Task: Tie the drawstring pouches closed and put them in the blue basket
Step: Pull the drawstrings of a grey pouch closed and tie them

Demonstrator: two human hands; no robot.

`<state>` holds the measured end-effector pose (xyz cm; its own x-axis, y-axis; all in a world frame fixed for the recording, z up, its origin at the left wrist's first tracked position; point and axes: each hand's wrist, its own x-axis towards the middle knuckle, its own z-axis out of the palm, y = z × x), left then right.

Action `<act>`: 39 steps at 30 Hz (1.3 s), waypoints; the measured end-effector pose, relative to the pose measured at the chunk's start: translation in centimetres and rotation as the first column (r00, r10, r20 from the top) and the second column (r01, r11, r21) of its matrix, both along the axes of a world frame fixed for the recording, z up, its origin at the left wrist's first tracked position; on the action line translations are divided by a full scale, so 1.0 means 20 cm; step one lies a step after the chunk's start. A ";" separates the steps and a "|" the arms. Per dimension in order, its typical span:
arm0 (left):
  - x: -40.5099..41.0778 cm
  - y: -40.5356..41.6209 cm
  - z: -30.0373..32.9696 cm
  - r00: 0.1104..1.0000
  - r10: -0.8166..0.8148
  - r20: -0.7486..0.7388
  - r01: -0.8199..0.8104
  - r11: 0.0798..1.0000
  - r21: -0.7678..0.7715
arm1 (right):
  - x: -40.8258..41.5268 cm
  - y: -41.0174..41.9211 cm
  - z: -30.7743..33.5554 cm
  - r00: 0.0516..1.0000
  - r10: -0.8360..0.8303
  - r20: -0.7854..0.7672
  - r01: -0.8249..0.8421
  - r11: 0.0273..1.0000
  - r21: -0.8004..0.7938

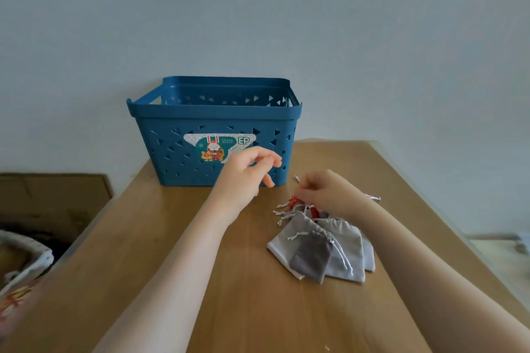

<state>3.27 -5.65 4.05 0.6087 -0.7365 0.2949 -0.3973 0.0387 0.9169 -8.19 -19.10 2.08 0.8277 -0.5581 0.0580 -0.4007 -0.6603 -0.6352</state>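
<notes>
Picking stage: right hand (329, 192) pinches a drawstring (296, 180) at the pouches (324, 249), heaped centre-right on the surface (200, 281). Left hand (246, 172) hovers, fingers relaxed, holding nothing, before the blue basket (213, 129) at centre. Next: isolate one pouch, both hands cinch and knot.

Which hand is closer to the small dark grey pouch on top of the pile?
Right. The right hand is just behind the dark grey pouch, at the pile's drawstrings. The left hand is farther, up by the blue basket.
</notes>
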 end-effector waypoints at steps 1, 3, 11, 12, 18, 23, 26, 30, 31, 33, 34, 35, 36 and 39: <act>-0.04 0.02 -0.01 0.999 -0.036 -0.014 0.036 0.999 -0.002 | -0.03 0.00 -0.02 0.996 0.022 -0.084 -0.022 1.000 -0.003; -0.11 0.05 -0.03 0.993 -0.116 -0.039 0.116 0.993 -0.002 | -0.09 0.02 -0.07 0.979 0.038 -0.202 -0.043 0.999 -0.022; -0.24 0.11 -0.13 0.973 -0.211 -0.092 0.216 0.975 0.058 | -0.16 0.10 -0.26 0.954 -0.179 -0.242 0.108 0.954 -0.279; -0.25 0.12 -0.14 0.973 -0.210 -0.097 0.216 0.974 0.063 | -0.16 0.11 -0.28 0.949 -0.195 -0.247 0.116 0.947 -0.301; -0.28 0.14 -0.17 0.997 -0.083 0.005 0.082 0.988 0.129 | -0.21 0.13 -0.29 0.973 -0.206 -0.104 0.166 0.938 -0.303; -0.25 0.08 -0.14 0.977 -0.056 0.204 0.014 0.980 0.200 | -0.17 0.20 -0.08 0.974 -0.089 0.207 0.137 0.963 -0.233; -0.23 0.02 -0.12 0.964 0.009 0.267 -0.056 0.984 0.167 | -0.10 0.21 -0.02 0.962 -0.069 0.265 0.121 0.975 -0.186; -0.16 -0.03 -0.15 0.969 0.082 0.235 -0.111 0.988 0.110 | -0.04 0.18 -0.02 0.959 -0.078 0.271 0.122 0.982 -0.146; -0.14 -0.03 -0.16 0.977 0.077 0.198 -0.097 0.991 0.094 | -0.03 0.17 -0.02 0.967 -0.107 0.231 0.147 0.975 -0.166; -0.11 -0.02 -0.18 0.982 0.026 0.189 -0.044 0.995 0.092 | -0.03 0.14 -0.03 0.978 -0.189 0.087 0.207 0.922 -0.329; -0.10 -0.02 -0.19 0.976 -0.008 0.217 -0.015 0.994 0.105 | -0.03 0.13 -0.03 0.977 -0.211 0.024 0.202 0.894 -0.400; -0.09 -0.01 -0.19 0.969 -0.031 0.245 0.001 0.993 0.121 | -0.03 0.11 -0.04 0.975 -0.218 -0.028 0.185 0.883 -0.432; -0.07 0.00 -0.19 0.963 -0.039 0.268 0.002 0.991 0.137 | -0.03 0.11 -0.04 0.975 -0.211 -0.070 0.161 0.888 -0.432; -0.02 0.02 -0.19 0.943 -0.017 0.332 -0.053 0.978 0.202 | -0.04 0.07 -0.06 0.985 -0.132 -0.112 0.078 0.916 -0.394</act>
